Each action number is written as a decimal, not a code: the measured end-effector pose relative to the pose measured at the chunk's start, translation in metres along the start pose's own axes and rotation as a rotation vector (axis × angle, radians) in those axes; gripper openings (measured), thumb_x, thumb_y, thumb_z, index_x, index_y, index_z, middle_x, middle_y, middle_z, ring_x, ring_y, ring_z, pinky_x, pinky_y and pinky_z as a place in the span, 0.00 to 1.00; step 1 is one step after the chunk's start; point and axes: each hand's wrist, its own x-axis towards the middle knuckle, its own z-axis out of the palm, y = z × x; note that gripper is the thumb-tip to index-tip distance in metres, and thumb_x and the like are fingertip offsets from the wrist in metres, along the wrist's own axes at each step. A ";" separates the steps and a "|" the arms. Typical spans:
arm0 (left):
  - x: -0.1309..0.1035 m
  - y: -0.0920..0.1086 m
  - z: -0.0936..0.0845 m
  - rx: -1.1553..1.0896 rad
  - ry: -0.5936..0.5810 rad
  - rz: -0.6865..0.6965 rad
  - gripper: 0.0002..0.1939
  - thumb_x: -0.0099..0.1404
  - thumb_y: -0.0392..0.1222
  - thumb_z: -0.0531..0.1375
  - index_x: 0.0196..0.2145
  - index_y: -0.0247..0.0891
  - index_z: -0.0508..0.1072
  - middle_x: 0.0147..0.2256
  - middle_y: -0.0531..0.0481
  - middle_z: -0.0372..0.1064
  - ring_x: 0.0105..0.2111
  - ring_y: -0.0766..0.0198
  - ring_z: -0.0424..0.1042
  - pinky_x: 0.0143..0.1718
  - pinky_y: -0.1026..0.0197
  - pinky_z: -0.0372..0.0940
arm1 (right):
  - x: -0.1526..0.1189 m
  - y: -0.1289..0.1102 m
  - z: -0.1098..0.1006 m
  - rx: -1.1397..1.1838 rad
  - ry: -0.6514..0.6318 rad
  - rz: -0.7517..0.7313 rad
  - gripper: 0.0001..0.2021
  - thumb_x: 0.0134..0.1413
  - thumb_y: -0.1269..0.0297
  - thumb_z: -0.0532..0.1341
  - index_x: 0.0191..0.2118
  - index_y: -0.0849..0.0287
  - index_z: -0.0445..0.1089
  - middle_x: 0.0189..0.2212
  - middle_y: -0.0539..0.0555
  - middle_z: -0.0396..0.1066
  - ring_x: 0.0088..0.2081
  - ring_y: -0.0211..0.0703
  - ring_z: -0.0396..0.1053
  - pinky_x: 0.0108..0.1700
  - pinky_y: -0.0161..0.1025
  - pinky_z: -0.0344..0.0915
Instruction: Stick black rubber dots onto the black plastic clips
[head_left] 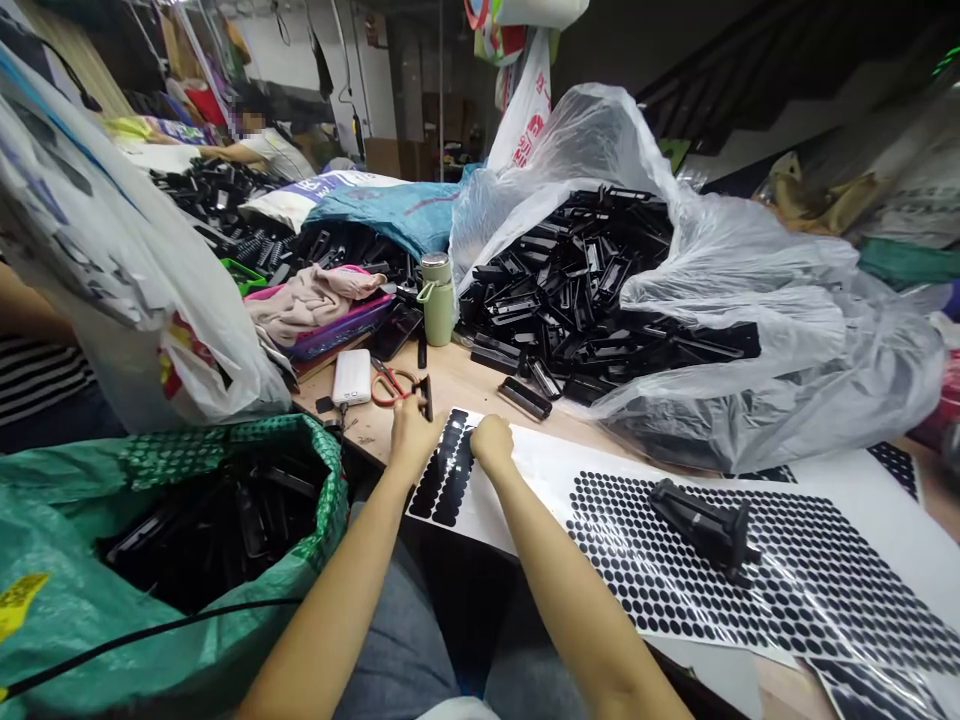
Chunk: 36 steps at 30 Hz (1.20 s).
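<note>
My left hand is closed around a small black plastic part, which sticks up past the fingers beside the scissors. My right hand has its fingers curled and pressed together at the edge of a strip of black oval stickers; whatever they pinch is hidden. Farther right lies a large white sheet of round black stickers. A longer black plastic piece rests on top of that sheet.
A clear plastic bag spills black plastic parts over the table's back. Behind my left hand are red-handled scissors, a white power bank and a green bottle. A green sack stands at left. A person sits far back.
</note>
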 end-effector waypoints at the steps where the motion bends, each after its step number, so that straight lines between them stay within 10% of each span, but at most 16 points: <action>1: -0.011 -0.005 -0.003 -0.097 -0.025 -0.014 0.14 0.54 0.43 0.57 0.37 0.32 0.71 0.34 0.43 0.69 0.35 0.58 0.70 0.36 0.58 0.64 | -0.001 0.001 0.000 0.003 0.002 0.003 0.14 0.48 0.73 0.55 0.43 0.68 0.66 0.45 0.71 0.65 0.46 0.56 0.66 0.40 0.42 0.62; 8: -0.067 -0.026 -0.020 -0.827 -0.200 -0.300 0.16 0.49 0.47 0.62 0.33 0.32 0.72 0.27 0.49 0.71 0.29 0.62 0.71 0.30 0.62 0.66 | -0.005 0.006 -0.003 0.082 0.069 0.005 0.13 0.48 0.73 0.55 0.42 0.69 0.66 0.46 0.73 0.64 0.47 0.58 0.65 0.43 0.44 0.60; 18: -0.066 -0.008 -0.055 -1.159 -0.338 -0.654 0.10 0.56 0.33 0.56 0.37 0.34 0.71 0.34 0.45 0.71 0.30 0.61 0.73 0.30 0.54 0.70 | -0.020 0.016 -0.025 0.478 0.061 -0.160 0.10 0.50 0.61 0.52 0.28 0.60 0.66 0.29 0.55 0.71 0.32 0.42 0.68 0.33 0.36 0.62; 25: -0.072 0.016 -0.060 -1.247 -0.613 -0.631 0.09 0.58 0.34 0.55 0.38 0.32 0.71 0.33 0.41 0.72 0.32 0.57 0.74 0.31 0.55 0.70 | -0.053 0.048 -0.062 0.772 0.015 -0.229 0.12 0.46 0.55 0.56 0.30 0.61 0.65 0.28 0.52 0.67 0.30 0.39 0.65 0.35 0.37 0.63; 29: -0.073 0.024 -0.052 -1.149 -0.542 -0.638 0.07 0.58 0.35 0.55 0.35 0.32 0.71 0.31 0.44 0.71 0.29 0.61 0.73 0.29 0.56 0.71 | -0.048 0.042 -0.059 0.817 0.003 -0.192 0.10 0.45 0.58 0.57 0.27 0.61 0.64 0.27 0.52 0.66 0.31 0.39 0.64 0.35 0.38 0.62; 36: -0.074 0.037 -0.060 -1.228 -0.656 -0.623 0.10 0.56 0.32 0.54 0.35 0.32 0.73 0.32 0.42 0.71 0.30 0.59 0.72 0.28 0.55 0.70 | -0.099 0.039 -0.090 0.651 -0.363 -0.483 0.09 0.47 0.61 0.57 0.23 0.60 0.62 0.38 0.53 0.66 0.34 0.38 0.63 0.39 0.38 0.60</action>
